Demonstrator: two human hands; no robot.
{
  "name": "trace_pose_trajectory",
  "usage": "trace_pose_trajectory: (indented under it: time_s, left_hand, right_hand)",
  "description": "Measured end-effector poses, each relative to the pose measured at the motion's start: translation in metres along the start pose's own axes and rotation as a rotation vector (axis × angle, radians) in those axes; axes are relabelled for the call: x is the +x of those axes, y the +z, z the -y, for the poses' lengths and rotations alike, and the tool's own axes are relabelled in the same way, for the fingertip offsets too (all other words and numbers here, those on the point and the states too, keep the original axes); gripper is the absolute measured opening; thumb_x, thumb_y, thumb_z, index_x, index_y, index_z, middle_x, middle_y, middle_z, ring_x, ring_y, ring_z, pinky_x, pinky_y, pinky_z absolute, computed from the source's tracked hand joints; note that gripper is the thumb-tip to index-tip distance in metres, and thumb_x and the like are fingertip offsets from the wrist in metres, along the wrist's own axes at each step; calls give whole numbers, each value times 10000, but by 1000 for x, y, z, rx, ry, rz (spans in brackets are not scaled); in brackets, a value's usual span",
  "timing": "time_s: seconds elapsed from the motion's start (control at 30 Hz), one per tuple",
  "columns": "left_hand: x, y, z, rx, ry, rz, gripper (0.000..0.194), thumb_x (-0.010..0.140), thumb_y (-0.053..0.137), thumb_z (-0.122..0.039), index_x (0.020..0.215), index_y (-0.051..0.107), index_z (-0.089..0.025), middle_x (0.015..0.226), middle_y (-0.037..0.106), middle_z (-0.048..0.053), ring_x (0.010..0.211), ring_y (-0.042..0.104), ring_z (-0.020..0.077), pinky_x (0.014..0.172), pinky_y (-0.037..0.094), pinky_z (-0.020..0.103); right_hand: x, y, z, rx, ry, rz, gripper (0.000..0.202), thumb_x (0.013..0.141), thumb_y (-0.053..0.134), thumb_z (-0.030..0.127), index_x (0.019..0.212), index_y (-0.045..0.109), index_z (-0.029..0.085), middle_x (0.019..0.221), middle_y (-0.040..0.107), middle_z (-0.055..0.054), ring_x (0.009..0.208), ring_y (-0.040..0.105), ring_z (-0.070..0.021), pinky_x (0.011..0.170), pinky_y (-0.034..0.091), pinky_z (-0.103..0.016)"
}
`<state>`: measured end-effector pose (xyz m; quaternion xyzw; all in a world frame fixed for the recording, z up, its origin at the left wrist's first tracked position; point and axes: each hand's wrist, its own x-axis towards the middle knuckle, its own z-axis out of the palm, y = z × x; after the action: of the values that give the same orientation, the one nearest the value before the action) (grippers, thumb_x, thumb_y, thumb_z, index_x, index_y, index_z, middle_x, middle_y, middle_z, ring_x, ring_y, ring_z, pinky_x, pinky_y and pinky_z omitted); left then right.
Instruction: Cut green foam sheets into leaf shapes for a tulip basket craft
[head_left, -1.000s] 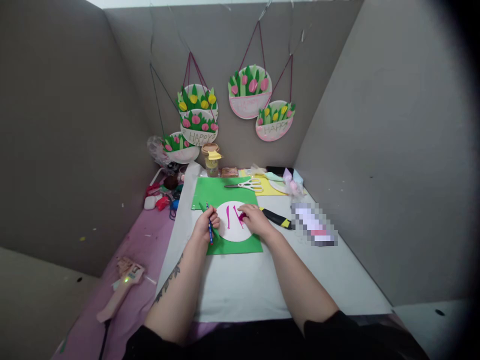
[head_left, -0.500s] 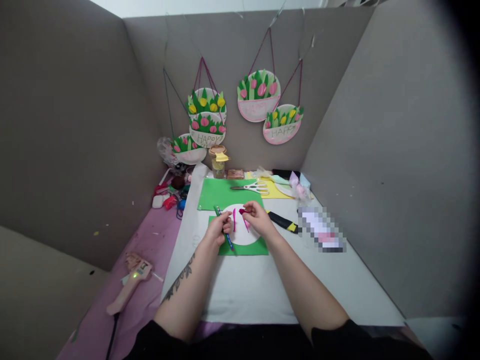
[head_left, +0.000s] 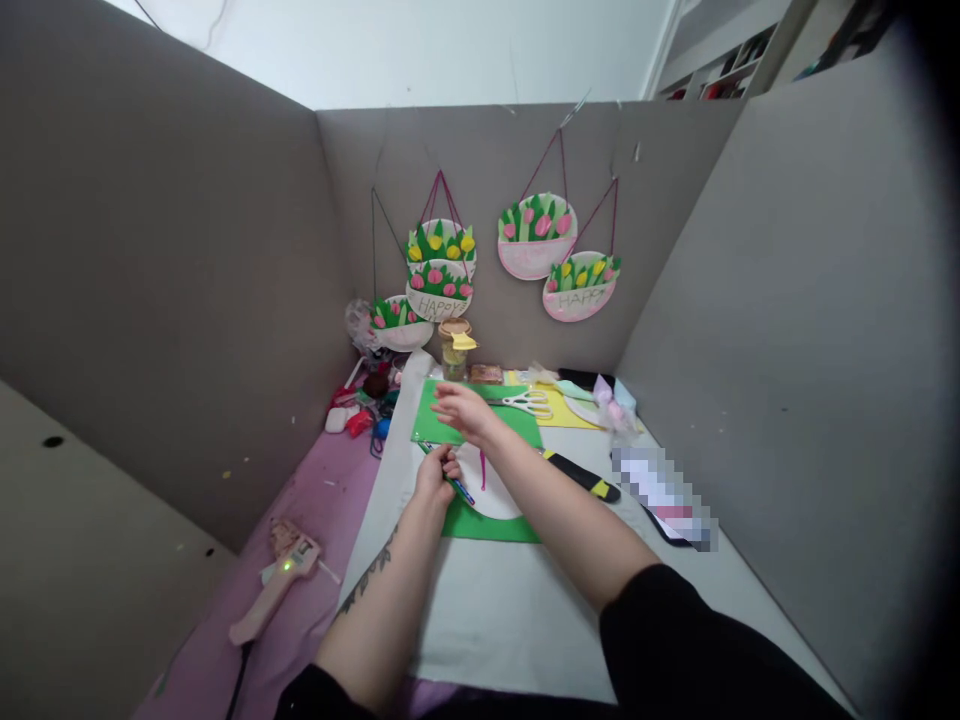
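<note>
My left hand (head_left: 436,472) is closed around a slim pen with a green end and a blue patterned end (head_left: 464,492), held slantwise over the left edge of a white paper disc (head_left: 501,502). A magenta strip (head_left: 483,470) shows on the disc, partly hidden by my right arm. Reaching across to the left, my right hand (head_left: 463,411) hovers above a green sheet (head_left: 427,420) with its fingers stretched out and nothing visible in them. White-handled scissors (head_left: 531,403) lie on that sheet, just right of the hand. Another green sheet (head_left: 487,527) lies under the disc.
A black-and-yellow tool (head_left: 579,475) and a blurred phone (head_left: 667,500) lie to the right. On the pink cloth at left rests a pink glue gun (head_left: 281,580) with a lit green light. A lidded cup (head_left: 454,352) stands behind. Paper flower baskets (head_left: 537,255) hang on the grey partition.
My right hand has left the disc, moving up and left with its fingers spread; the small dark pink piece it pinched is no longer visible. The camera view has tilted upward.
</note>
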<state>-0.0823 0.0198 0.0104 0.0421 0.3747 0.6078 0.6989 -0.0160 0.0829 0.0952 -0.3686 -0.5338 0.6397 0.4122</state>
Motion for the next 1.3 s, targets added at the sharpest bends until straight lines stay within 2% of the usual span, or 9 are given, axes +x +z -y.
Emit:
trace_pose_trajectory:
  time_s: [0.17, 0.27, 0.37, 0.5, 0.63, 0.83, 1.0, 1.13, 1.3]
  left_hand:
    - [2, -2, -10, 46, -1, -11, 224, 854, 510, -129, 690, 366, -181, 507, 305, -103, 323, 221, -6, 316, 157, 111]
    - [0, -2, -13, 134, -53, 15, 221, 818, 588, -150, 704, 401, -174, 521, 345, -98, 324, 229, -12, 315, 136, 113]
    - [-5, 1, -13, 238, -104, 70, 101, 805, 601, -137, 784, 503, -146, 538, 405, -78, 322, 244, -13, 314, 116, 110]
    - [-9, 3, -8, 340, -111, 105, 78, 789, 614, -141, 831, 549, -134, 551, 448, -59, 320, 251, -14, 315, 115, 113]
    - [-7, 1, -3, 392, -89, 93, 134, 756, 652, -165, 805, 529, -147, 555, 444, -64, 321, 245, -15, 322, 114, 120]
    - [-1, -1, 1, 391, -78, 57, 108, 764, 612, -131, 774, 506, -144, 534, 435, -67, 319, 259, -9, 322, 119, 121]
    - [4, -2, -8, 310, -32, 12, 129, 783, 590, -136, 759, 465, -157, 506, 394, -89, 317, 245, -11, 319, 130, 109]
    - [5, -5, -22, 283, -16, -8, 145, 790, 598, -143, 768, 457, -163, 516, 398, -93, 313, 237, -16, 314, 125, 103]
    - [6, -8, -28, 304, -46, -30, 127, 809, 575, -134, 770, 457, -158, 520, 403, -89, 304, 248, -15, 302, 131, 100]
  right_hand:
    - [-49, -64, -35, -319, 12, -186, 334, 718, 522, 225, 1043, 592, 193, 1122, 627, -60, 925, 621, -158, 737, 483, -265]
    - [-71, -103, -47, -550, 44, -269, 258, 758, 487, 236, 961, 631, 167, 981, 665, -68, 853, 615, -183, 728, 471, -293]
    - [-89, -118, -59, -774, 84, -288, 125, 722, 565, 214, 783, 662, 165, 865, 673, -74, 875, 598, -222, 796, 439, -325]
    - [-97, -103, -75, -1050, 103, -301, 242, 701, 668, 293, 889, 671, 141, 1039, 641, -143, 990, 570, -272, 860, 407, -347]
    - [-86, -82, -82, -1393, 139, -323, 379, 835, 568, 355, 1086, 613, 76, 1164, 586, -217, 1086, 537, -291, 905, 392, -355]
    - [-72, -74, -81, -1376, 223, -322, 291, 873, 387, 91, 1069, 595, 35, 1110, 616, -251, 1064, 568, -288, 863, 403, -352]
    - [-76, -61, -71, -1327, 194, -320, 293, 949, 311, 186, 1167, 489, 106, 1021, 663, -173, 899, 637, -223, 739, 434, -299]
    - [-70, -44, -72, -1316, 272, -271, 412, 884, 512, 382, 1186, 482, 104, 1019, 677, -185, 952, 644, -277, 754, 449, -326]
    - [-57, -32, -79, -1267, 359, -247, 295, 878, 477, 236, 1106, 568, 73, 1039, 670, -243, 965, 652, -317, 768, 463, -381]
